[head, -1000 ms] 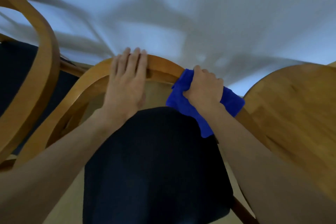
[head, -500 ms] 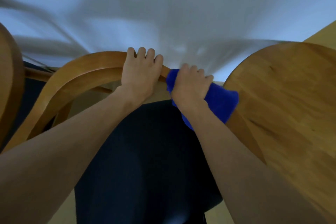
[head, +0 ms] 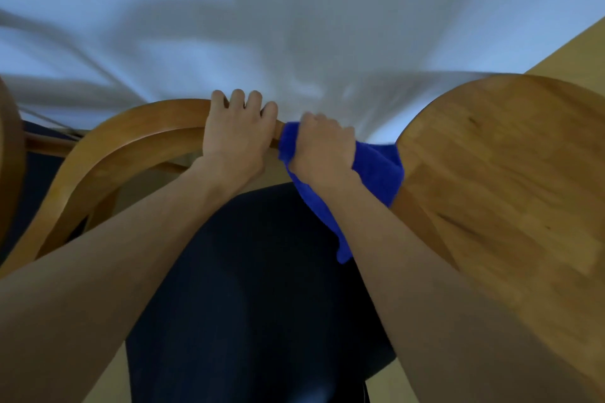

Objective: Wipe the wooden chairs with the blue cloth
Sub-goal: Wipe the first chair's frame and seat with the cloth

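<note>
As both hands met at the middle of the frame, the left hand (head: 237,136) curled its fingers over the curved top rail of a wooden chair (head: 108,147), gripping the smooth, honey-coloured bentwood. Just beside it, the right hand (head: 322,149) clutched the blue cloth (head: 379,170), a fuzzy, bright cloth bunched around the same rail, with one corner hanging down toward the centre. Below the hands lay the chair's dark blue seat cushion (head: 262,288), its fabric finely woven. At the right of the frame, a rounded wooden desk (head: 507,173) with visible grain and jointed strips touched the cloth's edge. A second curved wooden piece (head: 11,154) sat at the left edge. Pale, shadow-streaked floor (head: 294,26) filled the upper frame, blurred.
</note>
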{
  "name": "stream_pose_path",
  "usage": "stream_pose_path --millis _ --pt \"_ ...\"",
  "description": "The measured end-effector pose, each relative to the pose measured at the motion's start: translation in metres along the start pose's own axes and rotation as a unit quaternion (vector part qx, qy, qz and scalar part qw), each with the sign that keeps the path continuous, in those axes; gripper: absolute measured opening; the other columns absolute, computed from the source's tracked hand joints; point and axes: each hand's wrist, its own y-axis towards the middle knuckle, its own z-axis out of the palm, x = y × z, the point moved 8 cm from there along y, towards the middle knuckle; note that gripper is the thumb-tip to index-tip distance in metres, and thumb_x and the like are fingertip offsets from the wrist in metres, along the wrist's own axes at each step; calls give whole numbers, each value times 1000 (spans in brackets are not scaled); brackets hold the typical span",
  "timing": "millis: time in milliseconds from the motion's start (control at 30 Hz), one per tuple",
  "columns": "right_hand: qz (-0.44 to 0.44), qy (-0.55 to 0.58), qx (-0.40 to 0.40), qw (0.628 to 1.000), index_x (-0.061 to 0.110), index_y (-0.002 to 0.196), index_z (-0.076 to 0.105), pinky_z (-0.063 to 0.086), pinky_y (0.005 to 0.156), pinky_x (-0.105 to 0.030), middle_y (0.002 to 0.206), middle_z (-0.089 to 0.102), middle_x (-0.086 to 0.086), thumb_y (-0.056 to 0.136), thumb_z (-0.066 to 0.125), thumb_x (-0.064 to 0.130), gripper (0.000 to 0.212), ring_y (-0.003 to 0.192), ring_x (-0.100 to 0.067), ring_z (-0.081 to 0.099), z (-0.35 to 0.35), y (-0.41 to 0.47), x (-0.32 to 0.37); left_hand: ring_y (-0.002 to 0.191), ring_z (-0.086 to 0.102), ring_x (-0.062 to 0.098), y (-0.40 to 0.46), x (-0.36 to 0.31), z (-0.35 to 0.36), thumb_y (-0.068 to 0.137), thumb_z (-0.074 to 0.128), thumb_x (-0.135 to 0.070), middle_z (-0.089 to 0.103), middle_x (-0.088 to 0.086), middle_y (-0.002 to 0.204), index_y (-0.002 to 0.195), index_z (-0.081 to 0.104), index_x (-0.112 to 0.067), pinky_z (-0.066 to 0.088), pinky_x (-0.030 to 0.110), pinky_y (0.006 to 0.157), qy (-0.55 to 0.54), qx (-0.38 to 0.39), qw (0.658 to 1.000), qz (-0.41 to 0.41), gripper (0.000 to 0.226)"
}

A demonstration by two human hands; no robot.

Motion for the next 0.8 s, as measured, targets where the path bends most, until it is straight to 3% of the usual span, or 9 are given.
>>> stream_pose_path --millis 100,200,333,433,500,567,667,733,800 --pt "-69 24 -56 996 16 118 47 35 77 -33 109 58 -3 83 67 37 45 95 -22 56 -7 -16 -6 109 51 33 0 1 0 80 64 -27 52 13 115 118 43 -12 37 51 99 -3 -10 1000 -1 46" --pt "60 40 -120 990 16 124 46 40 87 -37 115 57 -4 79 68 46 58 104 -25 56 -3 -60 -66 106 50 33 0 -1 1 76 67 -29 51 12 114 119 42 -12 37 50 97 12 -10 1000 6 53" --pt "193 37 14 980 12 128 42 35 102 -46 128 50 -10 82 67 38 59 121 -29 47 9 -49 -72 106 51 32 -1 2 0 76 68 -28 52 12 113 118 44 -13 37 50 98 9 -19 1000 -12 51" --pt "49 58 119 990 16 105 48 40 92 -41 109 57 -6 84 67 26 31 105 -25 54 1 2 -18 106 50 32 -1 2 1 77 67 -25 52 12 112 117 43 -12 37 49 97 4 -10 1000 -7 48" --pt "-52 52 132 989 16 98 45 42 74 -34 101 59 -3 82 70 30 33 87 -21 55 0 12 0 106 51 32 -1 2 1 77 66 -25 52 12 112 116 44 -12 37 49 97 1 -11 1000 -6 47" --pt "-70 73 52 994 16 106 47 40 71 -33 99 58 -2 82 68 39 39 88 -21 57 -5 -4 -12 104 52 32 -1 0 0 77 67 -26 53 12 110 115 45 -12 38 49 97 1 -21 1000 -4 46" --pt "4 58 -146 987 17 124 48 43 85 -37 112 59 -3 79 65 49 58 100 -24 58 -7 -65 -60 103 52 33 -1 -2 -1 77 68 -29 53 13 109 116 45 -11 39 50 96 7 -32 999 4 49" --pt "81 21 -173 981 16 130 45 44 94 -42 121 57 -6 75 66 57 72 109 -26 56 0 -92 -84 102 53 34 -1 -2 -2 77 68 -34 53 13 108 114 46 -10 39 51 96 7 -34 999 2 50" --pt "132 8 -109 985 14 130 44 42 97 -43 122 55 -7 74 70 54 74 113 -27 53 5 -81 -86 102 52 34 -1 -3 -3 75 70 -42 54 13 107 112 47 -11 38 51 97 -3 -34 999 -3 54"
